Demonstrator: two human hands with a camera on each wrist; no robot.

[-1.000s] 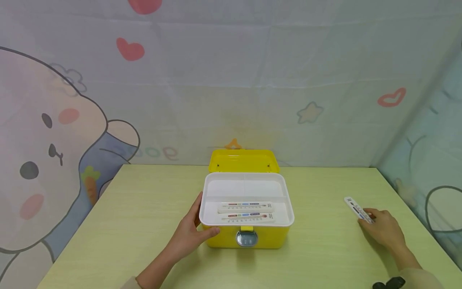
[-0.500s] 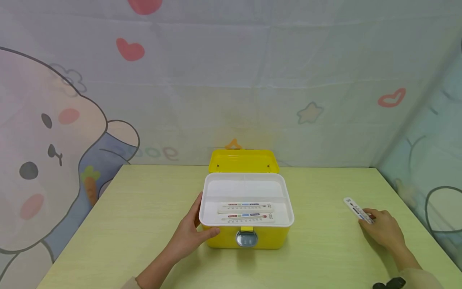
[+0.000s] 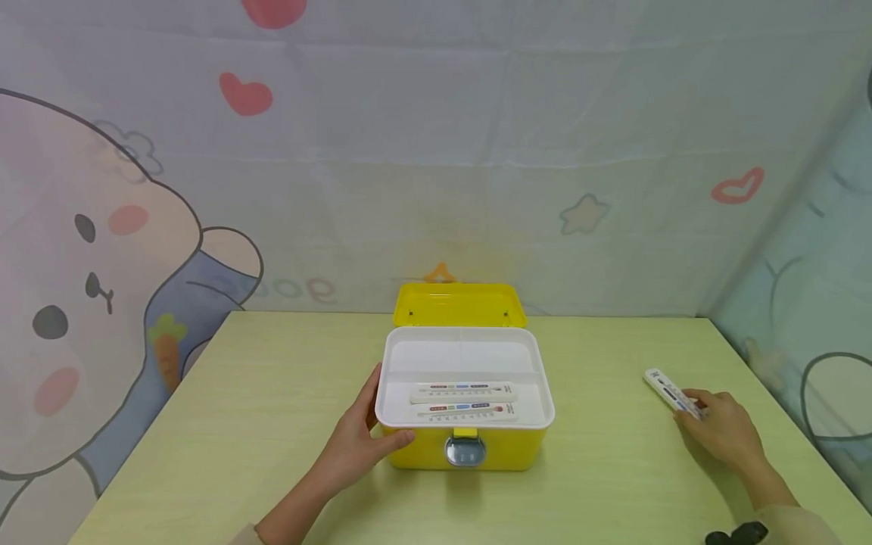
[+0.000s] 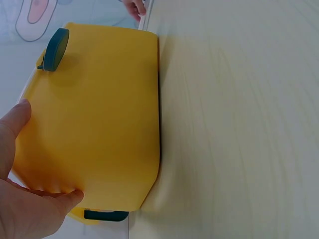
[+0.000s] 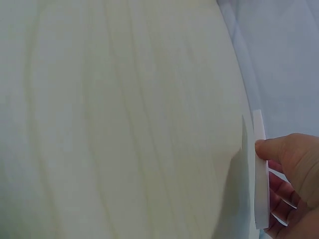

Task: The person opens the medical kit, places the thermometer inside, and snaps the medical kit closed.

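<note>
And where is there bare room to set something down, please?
Bare table: between box and right hand, and left of the box, beyond the left hand. The back of the tray is also bare; its front is crowded by two strips.

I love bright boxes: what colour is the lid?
Yellow; the lid shows best in the head view.

A printed cloth (image 3: 409,151) — pale — backs the table (image 3: 599,439).
</note>
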